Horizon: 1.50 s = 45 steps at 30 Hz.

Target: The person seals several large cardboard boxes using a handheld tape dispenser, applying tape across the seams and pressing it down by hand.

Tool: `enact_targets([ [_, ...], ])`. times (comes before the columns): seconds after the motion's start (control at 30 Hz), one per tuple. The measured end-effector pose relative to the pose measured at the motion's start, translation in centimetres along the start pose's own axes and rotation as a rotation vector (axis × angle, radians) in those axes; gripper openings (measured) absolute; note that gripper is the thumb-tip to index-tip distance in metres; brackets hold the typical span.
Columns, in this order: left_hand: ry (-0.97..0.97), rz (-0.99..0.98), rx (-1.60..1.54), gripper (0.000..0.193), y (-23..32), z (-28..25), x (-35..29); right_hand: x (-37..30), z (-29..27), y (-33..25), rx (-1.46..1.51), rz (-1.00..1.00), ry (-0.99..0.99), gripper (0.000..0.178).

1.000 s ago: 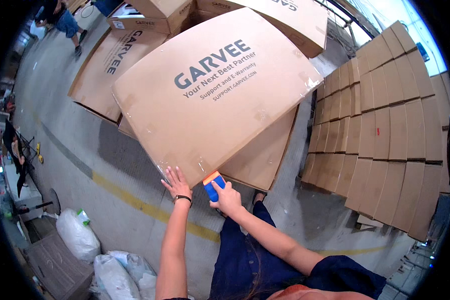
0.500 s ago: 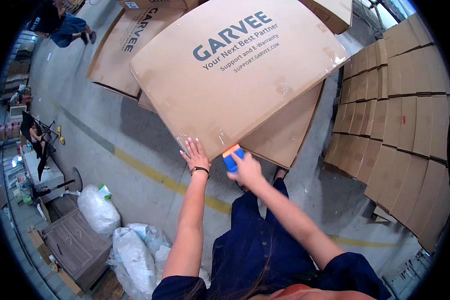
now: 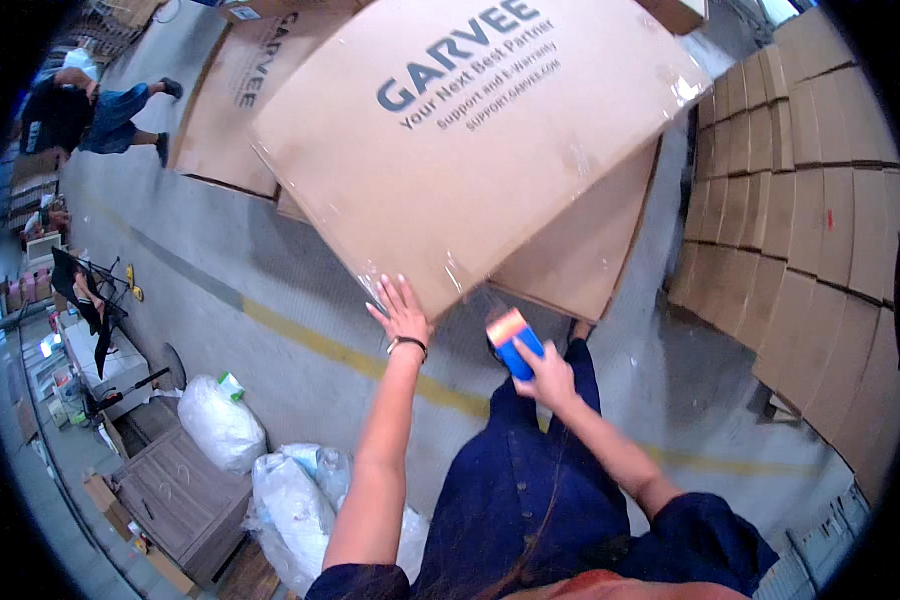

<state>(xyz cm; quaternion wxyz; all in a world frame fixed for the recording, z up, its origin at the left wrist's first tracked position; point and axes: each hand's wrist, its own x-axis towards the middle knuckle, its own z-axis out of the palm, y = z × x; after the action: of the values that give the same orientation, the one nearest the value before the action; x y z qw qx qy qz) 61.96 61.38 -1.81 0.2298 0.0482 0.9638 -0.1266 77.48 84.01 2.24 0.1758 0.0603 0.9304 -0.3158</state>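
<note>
A large flat brown cardboard box (image 3: 470,200) with dark printing lies in front of me, clear tape shining at its corners. My left hand (image 3: 405,322) rests with spread fingers on its near corner. In my right hand (image 3: 550,380) is a blue hand tool with an orange end (image 3: 514,345); its exact kind does not show. The tool is apart from the box, just right of and nearer than that corner. Another flat cardboard box (image 3: 575,262) sticks out from underneath, turned at an angle.
Stacked cardboard boxes (image 3: 800,220) form a wall at right. More printed boxes (image 3: 230,130) lie at far left, where a person (image 3: 95,115) walks. Filled plastic bags (image 3: 290,510) and a grey wooden cabinet (image 3: 180,490) stand at lower left, with a black folding chair (image 3: 85,290) farther off.
My right hand has drawn the blue tool away from the box corner, toward me and to the right. My left hand stays on the corner. The far person has moved.
</note>
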Motion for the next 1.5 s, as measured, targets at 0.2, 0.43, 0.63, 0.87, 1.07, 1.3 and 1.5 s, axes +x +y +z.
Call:
enact_targets([
  [0.2, -0.011, 0.004, -0.026, 0.125, 0.3, -0.3, -0.1, 11.3, 0.7, -4.1, -0.073, 0.098, -0.065, 0.073],
  [0.43, 0.049, 0.054, 0.082, 0.116, 0.1, -2.0, 0.1, 13.6, 4.9, -4.5, -0.547, 0.070, -0.342, 0.063],
  [0.63, 0.080, 0.199, -0.156, 0.110, 3.6, -0.6, -2.7, 11.4, 4.7, 1.4, -0.266, 0.183, -0.169, 0.065],
  [0.87, 0.209, 0.305, -0.301, 0.109, 14.2, -5.7, 4.2, -1.2, -8.7, 17.3, 0.789, 0.481, -0.181, 0.055],
  [1.07, 0.217, 0.440, -0.256, 0.108, 28.3, -14.0, 12.5, 8.4, -30.7, 20.1, 0.625, 0.101, 0.286, 0.062],
  [1.3, 0.162, 0.487, -0.244, 0.110, 38.4, -20.1, 16.5, 29.0, -48.7, 17.2, 0.016, -0.192, 0.716, 0.062],
  [1.5, 0.043, 0.425, -0.164, 0.111, 38.6, -20.9, 17.8, 32.5, -45.7, 27.0, -0.207, 0.108, 0.058, 0.060],
])
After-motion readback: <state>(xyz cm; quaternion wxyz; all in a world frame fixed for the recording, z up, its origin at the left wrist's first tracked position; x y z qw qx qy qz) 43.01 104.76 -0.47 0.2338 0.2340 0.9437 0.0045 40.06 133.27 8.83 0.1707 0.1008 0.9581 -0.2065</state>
